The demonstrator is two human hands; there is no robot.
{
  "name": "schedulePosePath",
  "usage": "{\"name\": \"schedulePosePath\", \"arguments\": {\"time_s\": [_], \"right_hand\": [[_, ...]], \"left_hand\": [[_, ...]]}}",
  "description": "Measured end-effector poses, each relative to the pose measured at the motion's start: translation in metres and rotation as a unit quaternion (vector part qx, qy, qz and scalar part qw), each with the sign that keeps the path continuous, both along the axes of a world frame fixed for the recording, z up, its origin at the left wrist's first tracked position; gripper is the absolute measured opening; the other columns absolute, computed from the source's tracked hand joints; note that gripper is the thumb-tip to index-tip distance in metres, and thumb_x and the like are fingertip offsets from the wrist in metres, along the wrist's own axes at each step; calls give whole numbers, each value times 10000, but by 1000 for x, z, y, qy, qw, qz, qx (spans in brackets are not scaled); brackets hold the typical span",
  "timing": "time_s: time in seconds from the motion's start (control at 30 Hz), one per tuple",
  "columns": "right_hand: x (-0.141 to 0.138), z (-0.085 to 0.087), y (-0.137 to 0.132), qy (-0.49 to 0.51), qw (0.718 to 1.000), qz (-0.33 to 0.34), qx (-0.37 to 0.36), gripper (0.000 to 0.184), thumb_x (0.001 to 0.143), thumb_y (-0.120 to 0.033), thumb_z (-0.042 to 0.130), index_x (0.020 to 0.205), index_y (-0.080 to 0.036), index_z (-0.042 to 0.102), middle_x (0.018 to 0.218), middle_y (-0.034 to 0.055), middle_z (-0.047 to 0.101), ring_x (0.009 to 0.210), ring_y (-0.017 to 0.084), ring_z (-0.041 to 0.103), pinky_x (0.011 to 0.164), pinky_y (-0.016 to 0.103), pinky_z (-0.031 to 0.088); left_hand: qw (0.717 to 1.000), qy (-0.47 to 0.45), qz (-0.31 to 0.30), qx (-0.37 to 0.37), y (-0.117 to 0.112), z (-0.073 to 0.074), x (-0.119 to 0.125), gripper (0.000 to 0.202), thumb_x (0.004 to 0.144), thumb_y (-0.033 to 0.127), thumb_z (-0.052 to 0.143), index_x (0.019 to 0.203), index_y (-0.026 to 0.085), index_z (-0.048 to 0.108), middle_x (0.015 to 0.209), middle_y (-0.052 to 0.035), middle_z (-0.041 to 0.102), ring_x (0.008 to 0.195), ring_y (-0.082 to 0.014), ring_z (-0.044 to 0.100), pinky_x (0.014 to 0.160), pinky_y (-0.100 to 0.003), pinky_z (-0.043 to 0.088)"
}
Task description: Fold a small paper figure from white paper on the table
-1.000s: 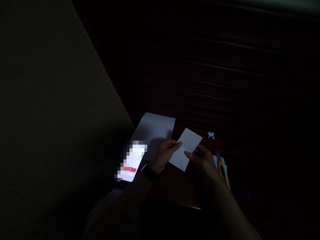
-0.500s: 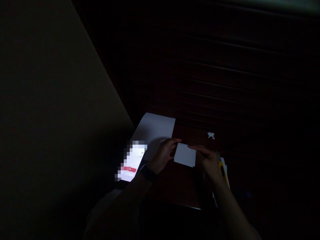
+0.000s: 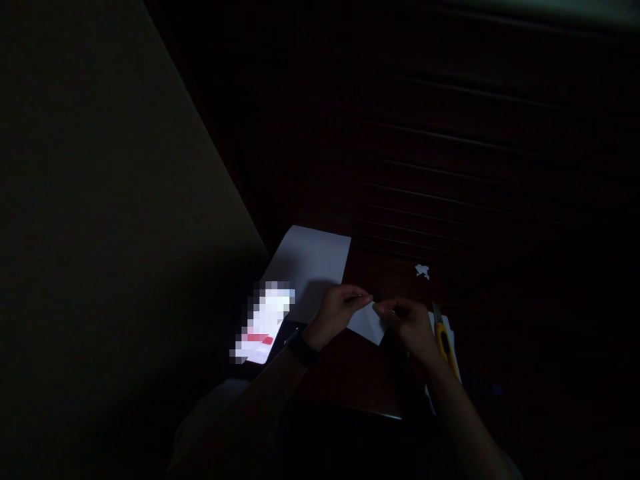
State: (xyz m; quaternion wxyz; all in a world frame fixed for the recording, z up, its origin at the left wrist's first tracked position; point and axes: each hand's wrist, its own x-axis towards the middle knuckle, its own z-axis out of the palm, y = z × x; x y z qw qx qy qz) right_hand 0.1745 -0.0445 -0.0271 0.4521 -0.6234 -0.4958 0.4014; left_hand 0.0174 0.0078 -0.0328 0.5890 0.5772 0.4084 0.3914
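A small piece of white paper point(image 3: 369, 324) is pinched at its far edge between both hands, over the dark wooden tabletop point(image 3: 345, 373). From the left side, the thumb and fingers of my left hand point(image 3: 343, 308) close on that edge. My right hand point(image 3: 407, 323) grips it from the right, its fingertips close to the left ones. A faint crease line shows on the paper's face, and its near corner points toward me. The fingers cover the paper's upper part. Dim light leaves the fingertips hard to make out.
Left of my hands lies a large white sheet point(image 3: 315, 257), with a lit phone point(image 3: 265, 327) nearer me. White paper scraps point(image 3: 423, 271) sit at the back right. A yellow utility knife point(image 3: 444, 340) rests on white papers point(image 3: 456, 353) beside my right forearm.
The small paper, earlier lying flat and square to view, is now turned with a corner toward me. Both hands have come together at its far edge, fingertips closing on it.
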Motion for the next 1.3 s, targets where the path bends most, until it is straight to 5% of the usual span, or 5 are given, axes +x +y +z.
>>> {"name": "schedulePosePath", "arguments": {"time_s": [0.67, 0.87, 1.03, 1.17, 1.3], "right_hand": [[0, 4, -3, 2, 993, 114, -2, 213, 771, -356, 556, 808, -214, 710, 671, -11, 649, 615, 161, 550, 558, 262, 394], [7, 7, -6, 101, 985, 126, -55, 194, 748, -351, 601, 768, -189, 705, 717, 29, 688, 671, 191, 613, 652, 312, 452], [8, 13, -8, 172, 979, 101, -28, 209, 743, -326, 624, 897, -198, 684, 893, 70, 686, 784, 210, 629, 763, 380, 466], [-3, 17, -4, 112, 987, 97, 59, 401, 660, -261, 713, 1051, -285, 625, 1159, 33, 588, 1055, 226, 531, 920, 400, 388], [-8, 11, -1, 77, 987, 104, 93, 82, 688, -266, 687, 766, -247, 705, 1083, 37, 619, 1007, 232, 558, 883, 385, 415]], "left_hand": [[980, 150, -11, 130, -8, 2, 0, 252, 791, 363, 504, 648, 181, 605, 595, 10, 571, 571, -126, 486, 552, -222, 322], [981, 129, 78, 121, 4, 8, -10, 277, 803, 375, 489, 623, 172, 542, 577, 21, 507, 559, -117, 448, 528, -222, 308], [992, 51, 117, -12, 14, 14, -19, 300, 779, 402, 518, 606, 157, 534, 563, 17, 467, 536, -103, 420, 492, -218, 304], [964, -110, -66, -235, 1, 7, -14, 199, 739, 347, 571, 796, 158, 595, 566, 21, 461, 423, -62, 354, 412, -202, 246], [920, -182, -144, -316, -10, 0, -7, 248, 738, 346, 582, 898, 158, 588, 616, -9, 532, 453, -71, 439, 442, -201, 316]]}}
